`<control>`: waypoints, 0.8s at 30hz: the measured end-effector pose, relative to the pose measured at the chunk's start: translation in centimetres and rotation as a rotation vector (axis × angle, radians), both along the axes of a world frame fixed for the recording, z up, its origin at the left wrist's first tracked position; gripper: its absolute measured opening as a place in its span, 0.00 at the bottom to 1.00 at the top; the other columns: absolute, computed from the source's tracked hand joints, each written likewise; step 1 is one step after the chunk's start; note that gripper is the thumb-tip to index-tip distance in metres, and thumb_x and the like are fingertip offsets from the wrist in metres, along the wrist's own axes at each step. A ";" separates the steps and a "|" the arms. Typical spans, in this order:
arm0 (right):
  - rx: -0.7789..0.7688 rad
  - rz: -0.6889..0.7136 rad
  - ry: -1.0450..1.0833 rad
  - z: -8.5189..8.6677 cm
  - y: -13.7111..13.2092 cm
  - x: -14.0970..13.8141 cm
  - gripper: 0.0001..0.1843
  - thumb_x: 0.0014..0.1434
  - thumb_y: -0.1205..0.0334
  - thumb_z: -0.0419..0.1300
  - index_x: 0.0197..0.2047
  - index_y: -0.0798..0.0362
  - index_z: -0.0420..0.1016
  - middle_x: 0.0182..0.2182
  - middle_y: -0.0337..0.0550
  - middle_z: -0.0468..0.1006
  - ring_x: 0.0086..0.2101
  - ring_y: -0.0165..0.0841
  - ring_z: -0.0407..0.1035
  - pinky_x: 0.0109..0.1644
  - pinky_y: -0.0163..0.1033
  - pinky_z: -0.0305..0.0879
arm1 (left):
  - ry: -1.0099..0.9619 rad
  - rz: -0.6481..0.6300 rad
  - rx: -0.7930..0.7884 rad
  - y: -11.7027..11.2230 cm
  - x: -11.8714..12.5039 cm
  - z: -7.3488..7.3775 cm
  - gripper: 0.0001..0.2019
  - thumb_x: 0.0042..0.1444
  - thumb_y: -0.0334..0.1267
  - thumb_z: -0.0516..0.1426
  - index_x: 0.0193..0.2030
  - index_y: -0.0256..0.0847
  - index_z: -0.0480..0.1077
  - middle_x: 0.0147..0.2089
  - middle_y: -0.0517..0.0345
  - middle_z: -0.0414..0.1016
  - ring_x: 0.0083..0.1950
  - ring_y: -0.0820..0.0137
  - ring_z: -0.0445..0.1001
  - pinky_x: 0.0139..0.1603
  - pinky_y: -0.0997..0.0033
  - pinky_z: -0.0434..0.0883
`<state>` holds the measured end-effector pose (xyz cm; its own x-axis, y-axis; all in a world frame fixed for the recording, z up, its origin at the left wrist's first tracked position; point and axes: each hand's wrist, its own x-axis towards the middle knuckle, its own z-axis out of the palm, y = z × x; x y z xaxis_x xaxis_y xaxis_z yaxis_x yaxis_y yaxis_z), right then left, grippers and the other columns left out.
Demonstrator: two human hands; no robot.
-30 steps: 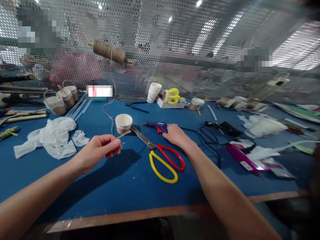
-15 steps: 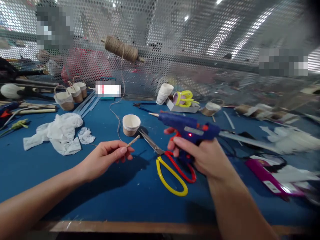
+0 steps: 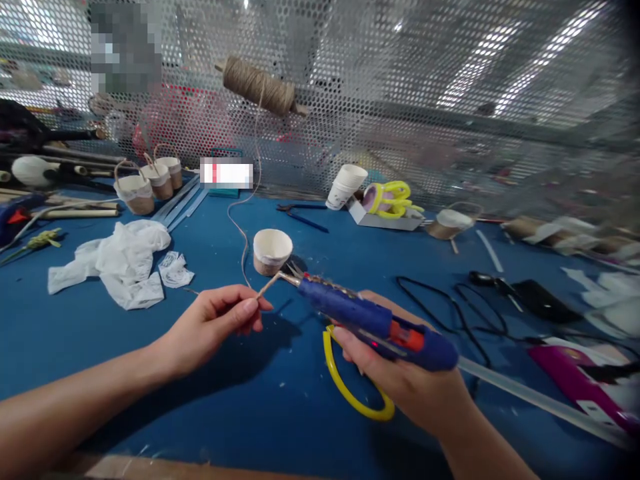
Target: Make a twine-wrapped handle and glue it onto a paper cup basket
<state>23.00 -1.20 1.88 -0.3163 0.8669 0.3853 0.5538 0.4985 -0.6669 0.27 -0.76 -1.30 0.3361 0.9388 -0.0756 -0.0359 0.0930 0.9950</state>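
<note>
My left hand (image 3: pixel 213 327) pinches a short piece of brown twine (image 3: pixel 267 285), whose free end sticks up to the right. My right hand (image 3: pixel 400 373) is wrapped round a blue glue gun (image 3: pixel 370 319) with a red trigger and a glue stick out of its back. The gun's metal nozzle touches the twine's tip. Just behind them stands a small paper cup (image 3: pixel 272 250) with a brown band round its base. Scissors with yellow and red handles (image 3: pixel 350 390) lie under my right hand.
A twine spool (image 3: pixel 259 85) hangs on the perforated metal screen (image 3: pixel 400 100), its strand trailing down to the blue table (image 3: pixel 150 400). White crumpled plastic (image 3: pixel 120 263), finished cups with handles (image 3: pixel 135 193), stacked paper cups (image 3: pixel 345 187), black cables (image 3: pixel 450 307) and a purple packet (image 3: pixel 575 380) lie around.
My right hand picked the glue gun up off the table, swung it over the scissors and brought its nozzle to the twine tip. My left hand stayed put with the twine.
</note>
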 end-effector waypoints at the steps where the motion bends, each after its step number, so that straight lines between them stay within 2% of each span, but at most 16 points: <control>1: 0.007 0.001 -0.006 0.1 -0.1 0.0 0.02 0.51 0.64 0.58 0.29 0.51 0.67 0.24 0.36 0.73 0.22 0.28 0.68 0.28 0.33 0.67 | -0.002 0.001 -0.001 0.0 0.0 0.0 0.12 0.54 0.44 0.53 0.36 0.38 0.72 0.26 0.61 0.69 0.28 0.76 0.63 0.31 0.75 0.60; 9: 0.128 -0.040 -0.120 -0.7 -0.3 0.6 0.04 0.50 0.66 0.59 0.30 0.50 0.66 0.26 0.35 0.72 0.26 0.29 0.68 0.29 0.31 0.66 | -0.029 0.005 0.024 0.1 0.1 -0.1 0.12 0.55 0.43 0.53 0.36 0.37 0.72 0.26 0.61 0.69 0.28 0.76 0.62 0.31 0.75 0.60; 21: 0.125 -0.044 -0.128 -0.2 -0.2 0.3 0.03 0.52 0.65 0.57 0.29 0.49 0.65 0.22 0.35 0.69 0.22 0.28 0.66 0.26 0.32 0.66 | -0.016 -0.004 0.035 -0.1 0.1 -0.1 0.11 0.55 0.42 0.52 0.35 0.38 0.72 0.26 0.61 0.69 0.28 0.76 0.63 0.31 0.76 0.60; 24: 0.072 -0.031 -0.149 -0.1 -0.2 0.3 0.04 0.52 0.64 0.57 0.27 0.49 0.64 0.21 0.35 0.69 0.21 0.28 0.65 0.23 0.32 0.64 | -0.020 -0.002 0.034 -0.1 0.2 -0.1 0.11 0.55 0.42 0.53 0.35 0.37 0.72 0.26 0.61 0.69 0.28 0.76 0.63 0.31 0.76 0.60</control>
<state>23.35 -1.42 1.82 -0.3484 0.8486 0.3981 0.6593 0.5237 -0.5395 0.43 -0.82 -1.39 0.3389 0.9401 -0.0368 -0.0554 0.0590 0.9967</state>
